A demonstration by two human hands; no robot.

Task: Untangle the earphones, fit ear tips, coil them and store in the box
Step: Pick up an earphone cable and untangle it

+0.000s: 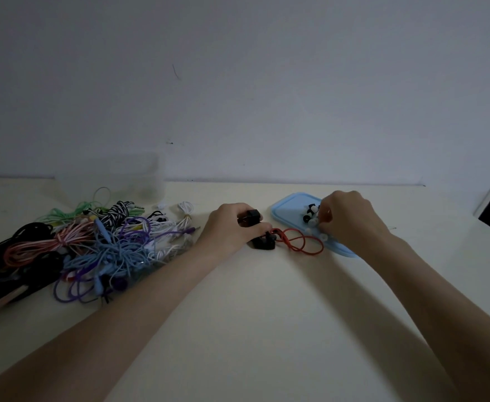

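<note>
Head view: I'm on ear-tip fitting; my left hand (232,224) grips the red earphones (293,242), right hand (345,219) pinches among ear tips (310,216) on the blue lid (284,210); next needs seating one tip.

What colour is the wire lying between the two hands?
Red. The wire loops on the table beside the blue lid, clearest in the head view.

No legible text, label, brand mark, numeral or sign appears anywhere in this view; the dim light leaves every surface unlettered to the eye.
</note>
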